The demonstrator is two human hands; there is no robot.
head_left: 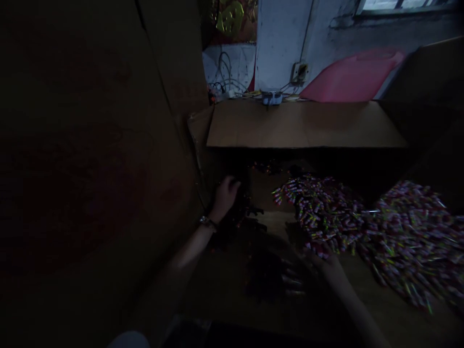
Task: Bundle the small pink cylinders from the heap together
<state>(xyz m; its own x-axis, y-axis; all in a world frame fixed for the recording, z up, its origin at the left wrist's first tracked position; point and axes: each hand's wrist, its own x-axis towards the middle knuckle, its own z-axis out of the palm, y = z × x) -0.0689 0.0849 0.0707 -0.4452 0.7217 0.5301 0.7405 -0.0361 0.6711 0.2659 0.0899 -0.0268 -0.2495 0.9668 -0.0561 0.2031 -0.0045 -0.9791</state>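
Observation:
My left hand (225, 195), with a bracelet (208, 223) at its wrist, reaches over dark small items at the left side of a cardboard box. Its fingers are curled; what they hold, if anything, is lost in the shadow. At the near edge of a pile of small, slim, bright-striped pieces (326, 208) is my right hand (326, 261). Its fingers are dim and smeared, so I cannot tell whether they grip any pieces. Between the hands lies a cluster of dark slender pieces (270, 273), their kind unclear.
A second heap of striped pieces (416, 237) spreads at the right. The box's far flap (304, 123) stands behind the piles. A tall cardboard surface (108, 145) blocks the left side. Beyond are a pink plastic item (351, 77), a wall socket (300, 72) and cables (226, 72).

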